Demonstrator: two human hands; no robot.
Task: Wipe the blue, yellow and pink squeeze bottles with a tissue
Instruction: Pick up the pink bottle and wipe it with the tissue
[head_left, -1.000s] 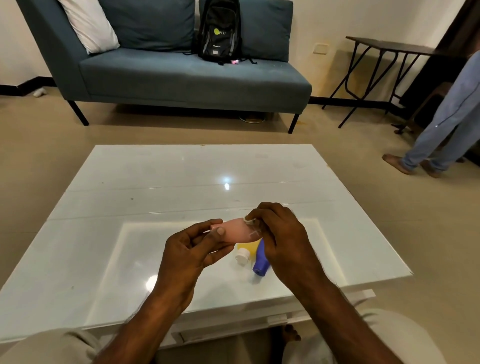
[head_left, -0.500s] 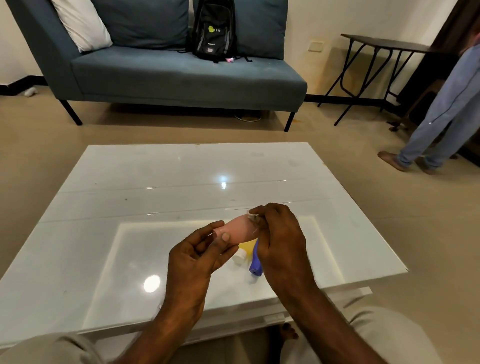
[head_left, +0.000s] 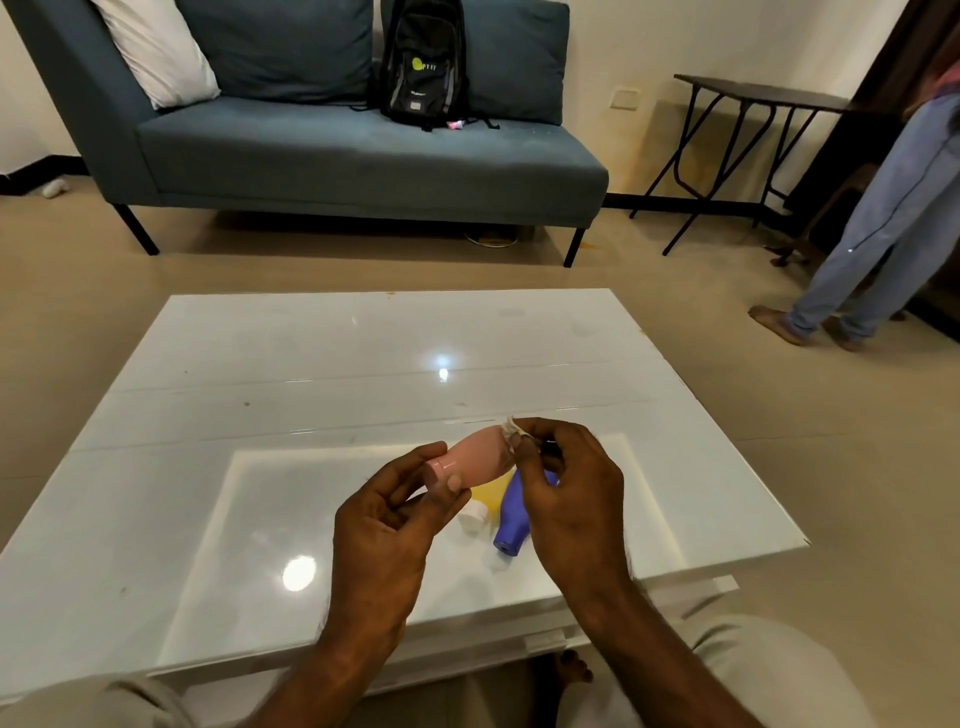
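Note:
My left hand (head_left: 387, 525) pinches the cap end of the pink squeeze bottle (head_left: 475, 457), held tilted above the table. My right hand (head_left: 569, 499) presses a small crumpled tissue (head_left: 511, 432) against the bottle's far end. Under my hands the blue bottle (head_left: 511, 525) lies on the white glossy table (head_left: 260, 415), cap toward me. The yellow bottle (head_left: 491, 491) lies beside it on the left, mostly hidden, its white cap (head_left: 474, 515) showing.
A blue-grey sofa (head_left: 337, 156) with a black backpack (head_left: 423, 62) stands beyond the table. A dark folding table (head_left: 753, 104) is at the back right, and a person's legs (head_left: 872, 234) stand at the right edge. My knees sit below the table's near edge.
The tissue in my right hand has slid along the pink bottle toward its far end, and the bottle has tilted up a little. The blue and yellow bottles have not moved.

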